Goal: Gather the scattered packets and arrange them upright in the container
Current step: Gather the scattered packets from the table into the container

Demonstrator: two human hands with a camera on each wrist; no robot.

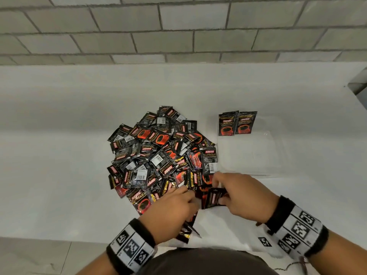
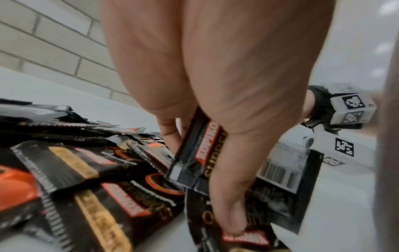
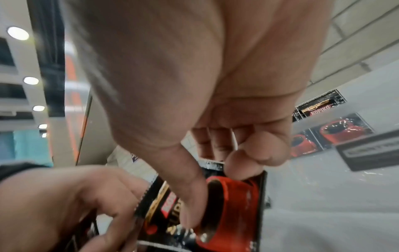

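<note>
With your left hand (image 1: 170,207) and right hand (image 1: 238,195) both pinching packets (image 1: 212,197) at lower centre, square their edges before standing them in the container (image 1: 274,155).

Each bare forearm wore a black wristband (image 1: 296,228) wrapped with a white strip of black square markers; the left wristband (image 1: 130,246) matched, and a dark top (image 1: 204,262) showed at six o'clock

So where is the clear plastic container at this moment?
In the head view the clear plastic container sits on the white counter, right of the pile of black coffee packets, beyond the right hand; two black packets stand upright at its far left corner.
</note>
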